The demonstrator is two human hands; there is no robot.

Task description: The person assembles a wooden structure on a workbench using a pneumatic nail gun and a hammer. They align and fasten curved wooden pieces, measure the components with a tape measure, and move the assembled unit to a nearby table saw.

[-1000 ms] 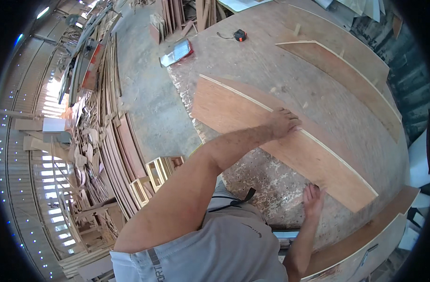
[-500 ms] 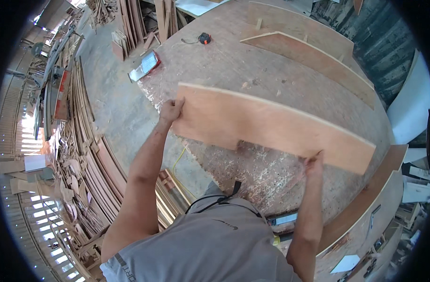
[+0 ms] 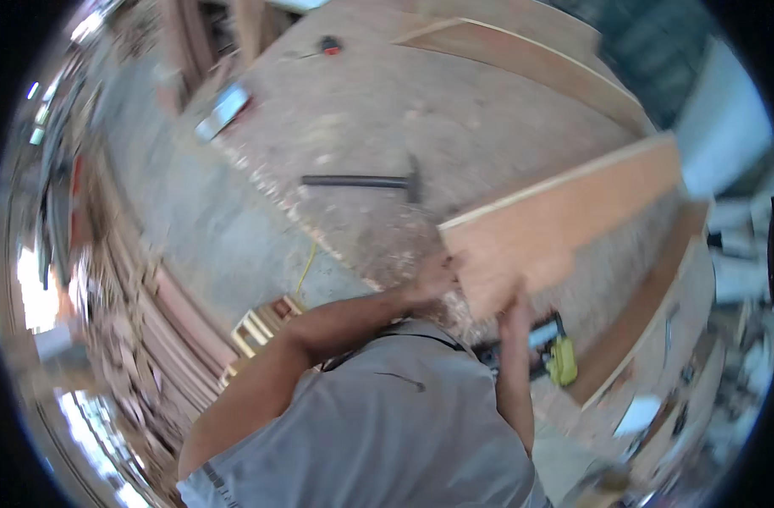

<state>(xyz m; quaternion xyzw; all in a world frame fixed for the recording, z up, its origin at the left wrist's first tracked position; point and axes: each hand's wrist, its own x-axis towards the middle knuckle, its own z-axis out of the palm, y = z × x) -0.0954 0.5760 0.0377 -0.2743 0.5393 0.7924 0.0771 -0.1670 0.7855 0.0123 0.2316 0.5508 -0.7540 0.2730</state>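
A long wooden board (image 3: 564, 212) with a pale top edge slants over the table from near my body to the far right. My left hand (image 3: 435, 275) holds its near left end, fingers smeared a little by motion. Close beside it, my right hand (image 3: 514, 306) is closed on the board's lower edge near the same end. A hammer (image 3: 357, 181) with a dark handle lies on the table to the left of the board. A green and black power tool (image 3: 560, 361) rests by my right forearm, partly hidden.
More board pieces (image 3: 531, 63) stand at the table's far side. A tape measure (image 3: 330, 46) and a pale blue and red box (image 3: 228, 108) lie toward the left. At right stands another long board (image 3: 649, 309). Timber strips (image 3: 171, 309) are piled on the left.
The board has swung round and moved right, its left end now near my body. Both hands have come together at that end. The hammer and power tool have come into sight.
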